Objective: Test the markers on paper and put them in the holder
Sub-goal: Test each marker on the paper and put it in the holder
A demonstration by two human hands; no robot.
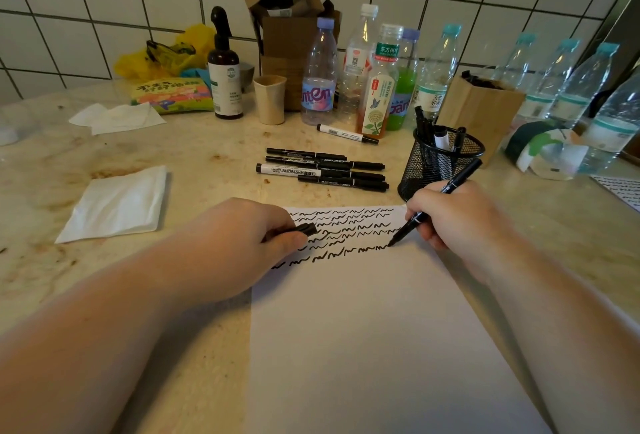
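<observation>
The right hand point(453, 215) grips the marker point(438, 203), tip on the paper point(381, 329); the left hand point(239, 243) pinches what is probably its cap point(306, 228). Press lightly, then recap firmly.

**Stained counter, crowded at the back**

The counter point(207, 142) is pale marbled stone with brown stains, set against a tiled wall. A paper sheet point(363, 329) lies at the near edge, its far end covered in black squiggles. Beyond it a cluster of markers point(325, 170) lies side by side, with one white marker point(346, 134) apart, nearer the bottles point(381, 80). A mesh holder point(440, 163) stands just right of the cluster. On the left lie a folded napkin point(117, 205) and crumpled tissues point(117, 118). Along the wall stand a spray bottle point(224, 69), a cup point(270, 99), a cardboard box point(287, 24), a snack packet point(173, 95) and a brown bag point(481, 111).
</observation>
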